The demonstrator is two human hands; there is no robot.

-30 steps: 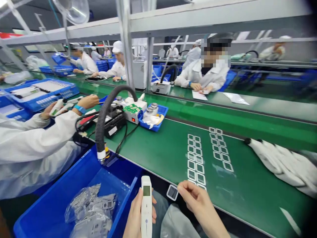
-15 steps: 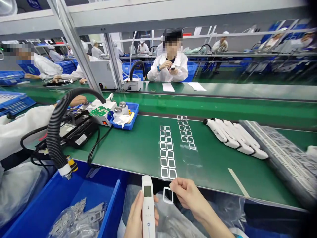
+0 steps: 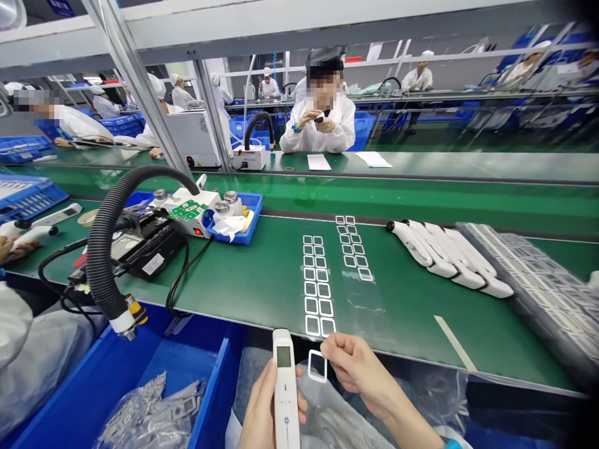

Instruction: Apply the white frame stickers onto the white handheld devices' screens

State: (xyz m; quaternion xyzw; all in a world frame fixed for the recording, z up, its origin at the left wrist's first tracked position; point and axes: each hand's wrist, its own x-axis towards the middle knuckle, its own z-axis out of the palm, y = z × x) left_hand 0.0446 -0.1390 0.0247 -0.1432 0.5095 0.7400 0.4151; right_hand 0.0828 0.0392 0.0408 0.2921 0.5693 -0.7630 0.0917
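My left hand [image 3: 262, 408] is wrapped round a white handheld device [image 3: 286, 393], which stands upright with its small grey screen facing me. Just to the right, my right hand [image 3: 353, 368] pinches a thin white square frame [image 3: 317, 366] by its upper right corner. The frame hangs beside the device, not touching it. Beyond my hands, two columns of similar white frames [image 3: 312, 325] lie on the green work surface [image 3: 262, 280]. A second, smaller group of frames [image 3: 365, 274] lies farther back to the right.
Several white devices [image 3: 440, 265] lie at the right beside plastic-wrapped sheets [image 3: 547, 280]. A black ribbed hose [image 3: 96, 243] arches at the left near a blue tray [image 3: 250, 234]. Below is a blue bin [image 3: 218, 374] with bagged parts. A person [image 3: 321, 121] sits across.
My left hand and the device have shifted slightly right, nearer the pinched frame. At the left, a neighbour's arm has drawn back from the bench equipment; white devices now show there.
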